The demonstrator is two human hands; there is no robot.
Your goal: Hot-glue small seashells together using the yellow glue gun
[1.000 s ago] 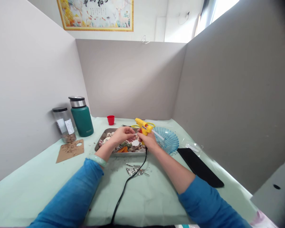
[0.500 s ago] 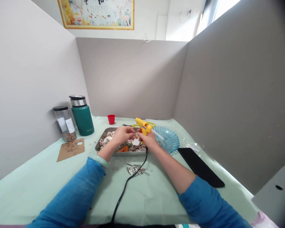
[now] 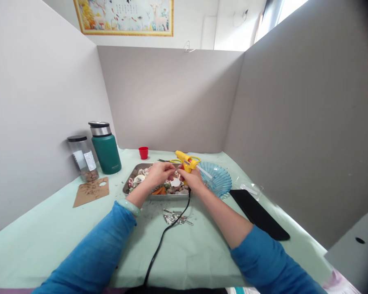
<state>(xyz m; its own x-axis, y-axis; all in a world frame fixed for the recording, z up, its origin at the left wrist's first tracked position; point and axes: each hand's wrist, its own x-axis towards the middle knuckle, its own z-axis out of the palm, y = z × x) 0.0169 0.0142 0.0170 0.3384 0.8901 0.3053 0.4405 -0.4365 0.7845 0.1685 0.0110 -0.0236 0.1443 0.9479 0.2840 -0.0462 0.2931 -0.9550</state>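
My right hand (image 3: pixel 192 179) is closed round the handle of a yellow hot glue gun (image 3: pixel 186 161); a white glue stick (image 3: pixel 204 171) juts from its back end. Its nozzle points up and to the left. Close by on the left, my left hand (image 3: pixel 160 174) has its fingertips pinched together, and whatever they hold is too small to make out. Both hands are over a metal tray (image 3: pixel 159 197) filled with shells and small stones, among them a white shell (image 3: pixel 175 182) and orange pieces (image 3: pixel 158 191). A black cord (image 3: pixel 163 236) runs from the gun toward me.
Several metal clips (image 3: pixel 177 217) lie before the tray. Right of it are a blue glass plate (image 3: pixel 222 179) and a black slab (image 3: pixel 259 214). Scissors (image 3: pixel 165 160) and a red cup (image 3: pixel 143 153) stand behind. Leftward are a green bottle (image 3: pixel 106 153), a jar (image 3: pixel 84 161) and cardboard (image 3: pixel 92 192).
The view has shifted very slightly. Both hands and the glue gun hold almost the same place over the tray.
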